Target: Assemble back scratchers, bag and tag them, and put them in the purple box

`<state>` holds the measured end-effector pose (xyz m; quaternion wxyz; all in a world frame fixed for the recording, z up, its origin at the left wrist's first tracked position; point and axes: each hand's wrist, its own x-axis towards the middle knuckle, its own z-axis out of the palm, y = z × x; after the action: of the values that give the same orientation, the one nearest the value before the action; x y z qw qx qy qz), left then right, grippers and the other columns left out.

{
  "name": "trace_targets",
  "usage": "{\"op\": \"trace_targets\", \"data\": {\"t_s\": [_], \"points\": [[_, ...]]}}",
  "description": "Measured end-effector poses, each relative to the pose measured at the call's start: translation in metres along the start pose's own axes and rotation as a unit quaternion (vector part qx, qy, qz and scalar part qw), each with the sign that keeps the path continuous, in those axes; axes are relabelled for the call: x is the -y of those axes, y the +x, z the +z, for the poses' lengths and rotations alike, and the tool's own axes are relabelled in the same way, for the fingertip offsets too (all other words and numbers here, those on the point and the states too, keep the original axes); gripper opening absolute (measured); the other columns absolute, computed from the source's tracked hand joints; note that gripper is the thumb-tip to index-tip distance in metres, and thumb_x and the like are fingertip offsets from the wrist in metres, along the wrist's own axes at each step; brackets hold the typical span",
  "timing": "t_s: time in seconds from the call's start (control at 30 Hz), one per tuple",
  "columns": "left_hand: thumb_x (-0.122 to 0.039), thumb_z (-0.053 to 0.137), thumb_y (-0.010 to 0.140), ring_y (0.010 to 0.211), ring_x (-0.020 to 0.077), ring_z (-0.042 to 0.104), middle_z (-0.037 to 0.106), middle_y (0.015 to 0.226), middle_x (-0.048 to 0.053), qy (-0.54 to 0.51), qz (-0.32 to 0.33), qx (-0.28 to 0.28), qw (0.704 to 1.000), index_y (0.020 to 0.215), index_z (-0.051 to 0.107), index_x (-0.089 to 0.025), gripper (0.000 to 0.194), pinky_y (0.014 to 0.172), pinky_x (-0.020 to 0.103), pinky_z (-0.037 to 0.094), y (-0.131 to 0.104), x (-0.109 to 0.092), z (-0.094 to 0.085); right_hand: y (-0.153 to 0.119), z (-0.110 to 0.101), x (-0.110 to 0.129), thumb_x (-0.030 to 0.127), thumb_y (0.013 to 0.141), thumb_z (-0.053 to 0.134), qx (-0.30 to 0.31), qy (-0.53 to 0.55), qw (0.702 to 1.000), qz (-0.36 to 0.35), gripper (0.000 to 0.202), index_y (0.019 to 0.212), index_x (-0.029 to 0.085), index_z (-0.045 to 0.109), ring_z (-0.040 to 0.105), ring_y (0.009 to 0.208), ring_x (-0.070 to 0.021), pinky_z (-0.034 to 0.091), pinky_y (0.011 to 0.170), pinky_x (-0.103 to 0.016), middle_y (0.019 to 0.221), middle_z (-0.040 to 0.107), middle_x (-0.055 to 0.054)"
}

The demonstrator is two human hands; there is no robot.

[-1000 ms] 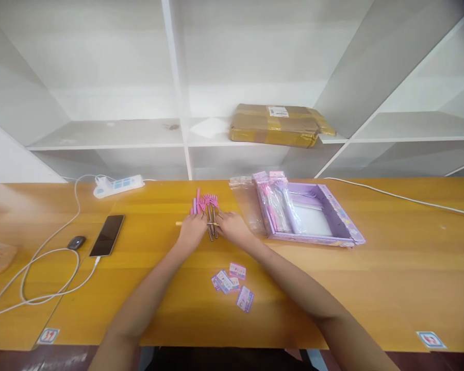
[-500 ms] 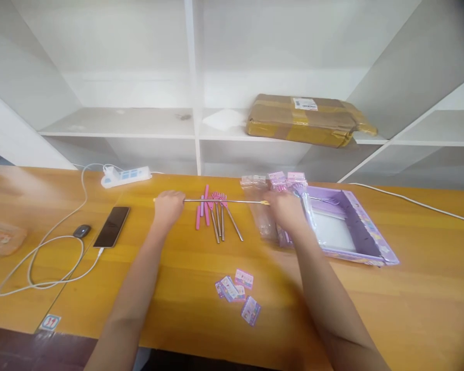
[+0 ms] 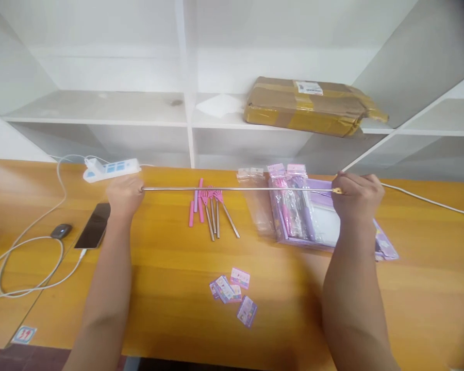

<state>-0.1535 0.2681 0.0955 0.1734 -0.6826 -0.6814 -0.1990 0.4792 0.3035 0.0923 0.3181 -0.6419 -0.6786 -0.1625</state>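
Observation:
My left hand is closed round one end of a telescopic back scratcher, whose thin silver rod is pulled out long and level above the table. Its other end is in my closed right hand, where a bit of yellow shows beside the fingers. Below the rod lie several back scratchers with pink claw heads and metal rods. Pink and lilac handle sleeves lie just left of them. Clear plastic bags and bagged pink and purple back scratchers lie further right.
A purple display box sits under my right forearm. Small printed cards lie near the front. At left are a phone, a mouse, white cables and a power strip. A taped carton rests on the shelf.
My hands have moved far apart, left hand leftward and right hand rightward over the purple box. The rod between them has become much longer. The view has shifted slightly.

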Motion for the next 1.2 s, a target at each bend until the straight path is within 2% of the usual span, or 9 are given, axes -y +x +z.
{"op": "trace_targets", "data": {"t_s": [0.1, 0.2, 0.3, 0.43, 0.57, 0.7, 0.8, 0.97, 1.2], "points": [[-0.010, 0.057, 0.075, 0.069, 0.0203, 0.035, 0.042, 0.063, 0.002, 0.020, 0.008, -0.004, 1.000, 0.057, 0.037, -0.022, 0.029, 0.070, 0.035, 0.023, 0.003, -0.006, -0.001, 0.001, -0.005, -0.009, 0.033, 0.101, 0.040, -0.004, 0.015, 0.999, 0.030, 0.045, 0.057, 0.026, 0.036, 0.038, 0.063, -0.0200, 0.028, 0.077, -0.041, 0.061, 0.047, -0.005], [-0.014, 0.061, 0.078, 0.075, 0.0214, 0.039, 0.050, 0.066, 0.004, 0.040, -0.003, -0.028, 0.999, 0.062, 0.050, -0.021, 0.021, 0.074, 0.036, 0.025, 0.005, -0.011, -0.004, 0.001, -0.011, -0.019, 0.032, 0.093, 0.054, 0.014, 0.033, 0.997, 0.071, 0.033, 0.062, 0.027, 0.044, 0.045, 0.069, -0.0218, 0.031, 0.076, -0.040, 0.071, 0.057, -0.009], [-0.017, 0.060, 0.083, 0.081, 0.0232, 0.044, 0.055, 0.070, 0.006, 0.037, -0.026, -0.032, 0.998, 0.066, 0.055, -0.020, 0.018, 0.071, 0.035, 0.025, 0.007, -0.016, -0.007, 0.003, -0.014, -0.027, 0.030, 0.085, 0.065, 0.018, 0.038, 0.995, 0.095, 0.029, 0.066, 0.028, 0.044, 0.048, 0.071, -0.0222, 0.033, 0.074, -0.038, 0.073, 0.059, -0.008], [-0.019, 0.056, 0.088, 0.081, 0.0223, 0.049, 0.059, 0.075, 0.006, 0.036, -0.035, -0.011, 0.999, 0.071, 0.058, -0.020, 0.017, 0.064, 0.032, 0.024, 0.008, -0.023, -0.009, 0.007, -0.014, -0.025, 0.029, 0.086, 0.069, 0.008, 0.046, 0.990, 0.130, 0.027, 0.071, 0.028, 0.047, 0.052, 0.071, -0.0217, 0.036, 0.074, -0.037, 0.074, 0.062, -0.008], [-0.024, 0.055, 0.091, 0.074, 0.0188, 0.048, 0.056, 0.072, 0.003, 0.046, 0.016, 0.025, 0.998, 0.066, 0.050, -0.020, 0.025, 0.063, 0.029, 0.024, 0.010, -0.032, -0.020, 0.011, -0.016, -0.012, 0.029, 0.085, 0.071, 0.009, 0.059, 0.990, 0.130, 0.025, 0.073, 0.027, 0.050, 0.056, 0.074, -0.0217, 0.039, 0.076, -0.034, 0.077, 0.065, -0.007], [-0.027, 0.057, 0.092, 0.068, 0.0167, 0.045, 0.052, 0.068, 0.000, 0.027, 0.052, 0.041, 0.997, 0.064, 0.040, -0.020, 0.033, 0.062, 0.028, 0.023, 0.012, -0.040, -0.031, 0.012, -0.023, 0.007, 0.035, 0.089, 0.068, 0.004, 0.075, 0.993, 0.093, 0.023, 0.076, 0.026, 0.051, 0.055, 0.073, -0.0209, 0.039, 0.074, -0.032, 0.078, 0.065, -0.005], [-0.026, 0.059, 0.090, 0.063, 0.0158, 0.040, 0.048, 0.064, -0.001, 0.026, 0.042, 0.051, 0.997, 0.064, 0.037, -0.021, 0.034, 0.062, 0.028, 0.021, 0.014, -0.044, -0.036, 0.013, -0.029, 0.023, 0.039, 0.091, 0.064, 0.003, 0.065, 0.995, 0.080, 0.027, 0.073, 0.026, 0.050, 0.047, 0.065, -0.0193, 0.035, 0.069, -0.031, 0.069, 0.059, -0.002], [-0.022, 0.059, 0.086, 0.058, 0.0163, 0.031, 0.041, 0.060, -0.002, 0.071, 0.004, 0.077, 0.994, 0.062, 0.037, -0.021, 0.033, 0.062, 0.030, 0.019, 0.014, -0.050, -0.043, 0.011, -0.033, 0.050, 0.037, 0.095, 0.057, 0.011, 0.032, 0.998, 0.048, 0.040, 0.061, 0.026, 0.038, 0.033, 0.058, -0.0167, 0.029, 0.064, -0.031, 0.056, 0.043, 0.001], [-0.017, 0.055, 0.084, 0.058, 0.0177, 0.031, 0.043, 0.060, 0.000, 0.094, -0.009, 0.058, 0.994, 0.060, 0.041, -0.021, 0.028, 0.062, 0.030, 0.019, 0.009, -0.040, -0.054, 0.009, -0.035, 0.061, 0.034, 0.094, 0.055, 0.007, 0.027, 0.999, 0.028, 0.042, 0.059, 0.027, 0.033, 0.033, 0.058, -0.0170, 0.028, 0.062, -0.032, 0.054, 0.042, 0.000]]}}
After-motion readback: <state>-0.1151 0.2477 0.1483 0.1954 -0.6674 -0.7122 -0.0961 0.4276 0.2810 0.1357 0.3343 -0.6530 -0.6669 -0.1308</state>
